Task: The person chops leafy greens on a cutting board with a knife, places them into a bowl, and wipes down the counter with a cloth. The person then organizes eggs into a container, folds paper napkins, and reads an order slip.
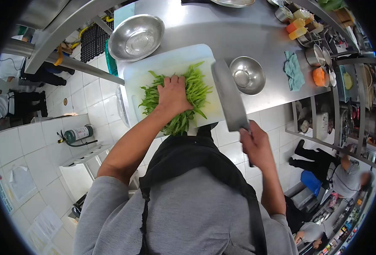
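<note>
Green leafy vegetables [198, 87] lie heaped on a white cutting board [135, 76]. My left hand [174, 93] rests on the heap, fingers spread and pressing down on the leaves. My right hand [256, 143] is wrapped round the dark handle of a wide-bladed knife [230, 95]. The blade points away from me and lies just past the board's right edge, apart from the leaves. To the right of the blade stands a small steel bowl [247, 75].
A perforated steel colander [137, 37] stands at the board's far left corner. A teal cloth [294, 71], sauce bottles [297, 29] and metal pots [315, 55] are on the steel counter [188, 25] at the right. Other people stand farther off on both sides.
</note>
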A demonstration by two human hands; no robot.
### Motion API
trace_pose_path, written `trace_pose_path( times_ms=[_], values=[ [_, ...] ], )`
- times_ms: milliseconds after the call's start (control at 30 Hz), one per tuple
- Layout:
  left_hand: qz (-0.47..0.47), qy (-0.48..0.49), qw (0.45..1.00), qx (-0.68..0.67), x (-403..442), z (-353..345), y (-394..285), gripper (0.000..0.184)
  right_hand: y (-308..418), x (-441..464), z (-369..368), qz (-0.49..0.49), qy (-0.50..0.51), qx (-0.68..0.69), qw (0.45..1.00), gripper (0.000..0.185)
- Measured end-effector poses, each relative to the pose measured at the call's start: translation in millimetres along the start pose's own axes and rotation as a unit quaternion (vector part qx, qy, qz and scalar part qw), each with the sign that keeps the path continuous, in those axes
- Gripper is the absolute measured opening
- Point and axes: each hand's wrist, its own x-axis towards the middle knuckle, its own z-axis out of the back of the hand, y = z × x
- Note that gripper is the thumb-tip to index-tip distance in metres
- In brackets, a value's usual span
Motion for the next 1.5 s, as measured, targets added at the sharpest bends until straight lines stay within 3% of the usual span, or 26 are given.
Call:
trace_pose_path(
  times_ms=[133, 267, 467, 667, 867, 1033, 1500],
  values=[
    [0.002, -0.030, 0.999, 0.022, -1, -8, 1, 0.100, 25, 20, -43, 0.102, -0.027, -0.173, 0.979, 0.019],
    [0.002, -0.016, 1.000, 0.016, -3, -6, 1, 0.095, 20, 25, -66, 0.137, -0.021, -0.220, 0.966, 0.023],
    [0.010, -0.011, 1.000, 0.010, -1, -6, 2, 0.089, 6, 36, -80, 0.114, 0.008, -0.314, 0.942, 0.026],
    [0.011, -0.008, 1.000, 0.014, 0, -5, 2, 0.094, 17, 30, -84, 0.129, -0.012, -0.354, 0.926, 0.025],
    [0.004, -0.012, 1.000, 0.025, 4, -10, 4, 0.101, 21, 51, -100, 0.076, 0.032, -0.415, 0.906, 0.020],
    [0.006, 0.055, 0.996, 0.070, 10, 1, -4, 0.104, 46, 64, -100, 0.123, 0.036, -0.431, 0.893, 0.018],
    [0.012, 0.067, 0.995, 0.067, 17, 5, -7, 0.103, 22, 97, -114, 0.136, 0.027, -0.434, 0.890, 0.018]
  ],
)
